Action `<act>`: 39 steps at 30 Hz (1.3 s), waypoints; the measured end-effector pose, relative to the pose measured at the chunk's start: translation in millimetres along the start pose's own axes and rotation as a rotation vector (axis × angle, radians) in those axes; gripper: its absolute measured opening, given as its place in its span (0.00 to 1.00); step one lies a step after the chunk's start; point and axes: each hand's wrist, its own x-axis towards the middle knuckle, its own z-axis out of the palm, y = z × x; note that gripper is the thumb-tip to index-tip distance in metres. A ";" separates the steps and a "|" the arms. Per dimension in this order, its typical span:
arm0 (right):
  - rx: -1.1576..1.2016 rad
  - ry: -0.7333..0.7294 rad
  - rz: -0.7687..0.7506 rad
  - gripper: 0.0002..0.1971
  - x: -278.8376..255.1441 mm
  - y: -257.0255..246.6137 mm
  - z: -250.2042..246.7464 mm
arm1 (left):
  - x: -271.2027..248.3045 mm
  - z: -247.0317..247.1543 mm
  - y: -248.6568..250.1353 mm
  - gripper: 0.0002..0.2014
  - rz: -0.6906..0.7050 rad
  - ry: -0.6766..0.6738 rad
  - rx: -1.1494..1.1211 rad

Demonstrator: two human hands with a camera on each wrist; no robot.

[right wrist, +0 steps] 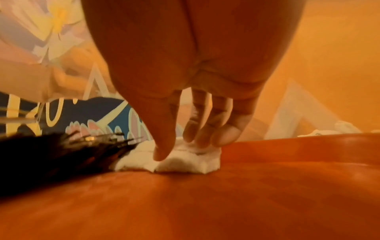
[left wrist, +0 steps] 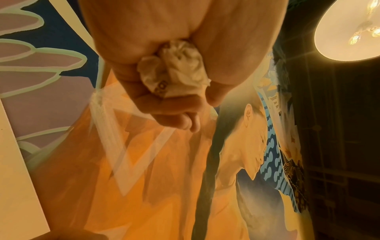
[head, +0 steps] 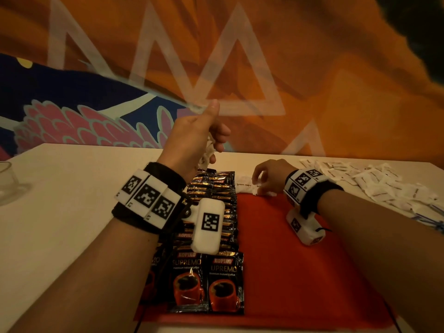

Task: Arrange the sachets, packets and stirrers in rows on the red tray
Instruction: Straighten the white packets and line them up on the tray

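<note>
A red tray lies on the table with black coffee packets in overlapping rows along its left side. White brown-sugar sachets lie at the tray's far edge. My right hand rests its fingertips and thumb on a white sachet there, pinching it. My left hand is raised above the far end of the packets and grips a bunch of white sachets in its curled fingers.
A heap of loose white sachets covers the table to the right of the tray, with blue-tipped items at the far right edge. A glass stands at the left edge. A painted wall rises behind the table.
</note>
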 end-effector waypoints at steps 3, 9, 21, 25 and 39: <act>0.162 0.066 -0.054 0.11 -10.6 -7.3 -6.7 | 0.1 -0.5 -0.7 0.30 -0.022 -0.027 -0.051; 0.699 0.309 -0.311 0.06 -57.2 -55.8 -24.2 | -2.0 3.3 -0.8 0.34 -0.085 -0.069 -0.134; 1.022 0.365 -0.277 0.05 -91.7 -78.6 -32.8 | -8.7 11.1 -2.4 0.33 -0.028 -0.157 0.069; 1.124 0.374 -0.273 0.04 -89.1 -75.2 -31.6 | -14.6 14.7 -1.1 0.31 0.009 -0.272 0.132; 1.268 0.420 -0.277 0.06 -89.7 -57.5 -45.5 | -4.1 8.4 -10.8 0.11 0.162 -0.118 0.259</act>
